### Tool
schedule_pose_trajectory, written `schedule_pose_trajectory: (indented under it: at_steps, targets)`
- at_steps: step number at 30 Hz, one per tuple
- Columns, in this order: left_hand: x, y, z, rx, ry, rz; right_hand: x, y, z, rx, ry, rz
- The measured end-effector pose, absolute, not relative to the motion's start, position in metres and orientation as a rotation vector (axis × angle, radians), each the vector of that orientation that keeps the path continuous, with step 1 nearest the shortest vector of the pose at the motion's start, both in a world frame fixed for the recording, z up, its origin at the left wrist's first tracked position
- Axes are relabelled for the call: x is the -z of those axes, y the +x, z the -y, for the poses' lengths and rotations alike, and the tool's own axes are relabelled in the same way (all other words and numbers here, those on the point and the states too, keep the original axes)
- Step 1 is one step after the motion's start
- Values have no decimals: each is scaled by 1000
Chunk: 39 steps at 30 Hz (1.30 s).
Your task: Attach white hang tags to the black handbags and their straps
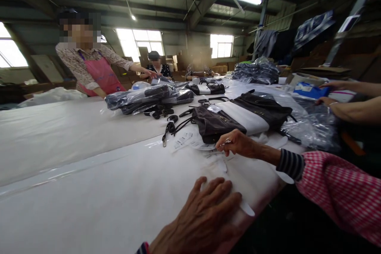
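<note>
Meanwhile, the left hand (205,214) lay flat with fingers spread open on the white desk (89,174), while the right hand (236,143) pinched its fingers shut on a small pale piece (226,141) at the near edge of the dark bag (214,125), which lay beside paper tags (184,141).

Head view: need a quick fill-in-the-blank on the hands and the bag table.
1. The left hand lies flat, fingers spread, on the ___ table cover.
2. The right hand, in a red-and-white checked sleeve, sits at the near edge of a dark brown and white ___.
3. The person standing across the table wears a ___ apron.
Missing words: white; handbag; pink.
</note>
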<state>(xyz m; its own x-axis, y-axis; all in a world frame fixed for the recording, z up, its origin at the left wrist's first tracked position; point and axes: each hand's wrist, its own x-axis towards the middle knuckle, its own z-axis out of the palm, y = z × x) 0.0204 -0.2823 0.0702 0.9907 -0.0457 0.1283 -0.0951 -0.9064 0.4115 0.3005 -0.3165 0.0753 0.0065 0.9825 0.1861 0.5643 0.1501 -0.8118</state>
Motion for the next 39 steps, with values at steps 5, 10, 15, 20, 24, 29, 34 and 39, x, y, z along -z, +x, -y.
schedule_pose_trajectory:
  at_steps: [5,10,15,20,24,29,34,39]
  targets:
    - [-65,65,286,-193,2712,51,-88,304,300,-708,-1452,1504]
    - [-60,87,282,-366,2735,-37,-96,301,286,-667,-1377,1522]
    - [-63,80,277,-531,2694,-46,-104,284,275,-628,-1337,1523]
    - [-85,60,233,-1096,2481,-578,-118,269,265,-513,-1314,1594]
    - [-95,34,179,-1263,2261,-962,-128,269,264,-450,-1362,1680]
    - [-88,1,138,-1198,2044,-1031,-132,277,270,-471,-1402,1667]
    - [-107,-10,128,-1119,2039,-946,-150,272,267,-367,-1341,1617]
    - [-149,-12,137,-777,2165,-733,-175,258,252,-232,-1312,1684]
